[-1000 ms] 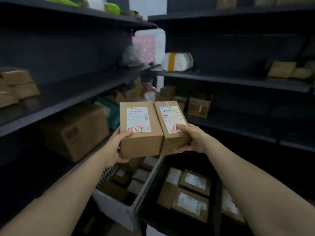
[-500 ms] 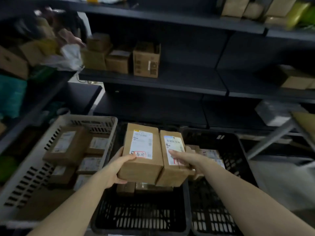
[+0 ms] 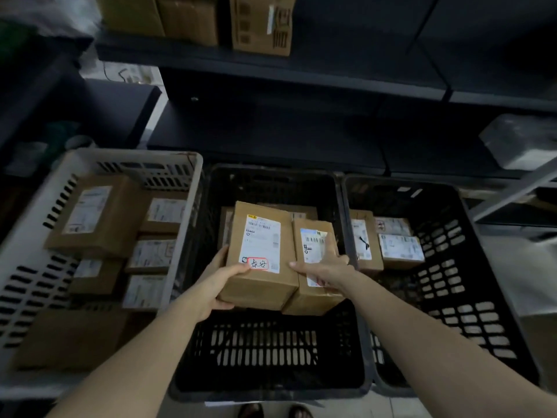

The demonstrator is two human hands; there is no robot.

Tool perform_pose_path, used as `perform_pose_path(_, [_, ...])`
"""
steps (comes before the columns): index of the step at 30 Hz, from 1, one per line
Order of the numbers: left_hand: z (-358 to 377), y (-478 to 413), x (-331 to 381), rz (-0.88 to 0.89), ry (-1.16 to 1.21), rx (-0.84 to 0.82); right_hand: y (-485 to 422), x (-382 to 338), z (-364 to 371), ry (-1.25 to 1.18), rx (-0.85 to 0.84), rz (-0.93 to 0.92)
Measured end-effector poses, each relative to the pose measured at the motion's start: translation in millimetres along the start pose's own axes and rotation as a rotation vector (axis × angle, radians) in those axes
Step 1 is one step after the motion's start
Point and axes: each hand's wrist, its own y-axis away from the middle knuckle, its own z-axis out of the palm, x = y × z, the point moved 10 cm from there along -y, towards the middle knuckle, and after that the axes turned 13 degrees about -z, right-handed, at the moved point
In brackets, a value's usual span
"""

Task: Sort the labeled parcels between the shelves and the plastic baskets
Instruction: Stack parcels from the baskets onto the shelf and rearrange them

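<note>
Two brown cardboard parcels with white labels are held side by side over the middle black basket. My left hand grips the larger parcel, whose label has a red-framed handwritten mark. My right hand holds the narrower parcel, with fingers spread over its label. Another parcel lies partly hidden beneath them in that basket.
A white basket on the left holds several labeled parcels. A second black basket on the right holds three. Dark shelves stand behind, with cardboard boxes on the upper one. A grey wrapped package lies at the right.
The view has swung from the shelves down to the baskets. Both hands have lowered the two parcels over the middle black basket, and they sit lower than half a second ago.
</note>
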Motion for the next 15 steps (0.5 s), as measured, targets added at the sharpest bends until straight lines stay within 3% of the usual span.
perform_pose_path(6, [-4, -24, -12, 0.035, -0.037, 0.096, -11, 0, 17, 0.4, -0.061, -0.055])
perform_pose_path(9, [-16, -22, 9, 0.129, -0.052, 0.209, -18, 3, 37, 0.298, -0.062, -0.063])
perform_pose_path(15, [-18, 0, 30, 0.273, -0.348, 0.451, -21, 13, 50, 0.252, 0.04, -0.033])
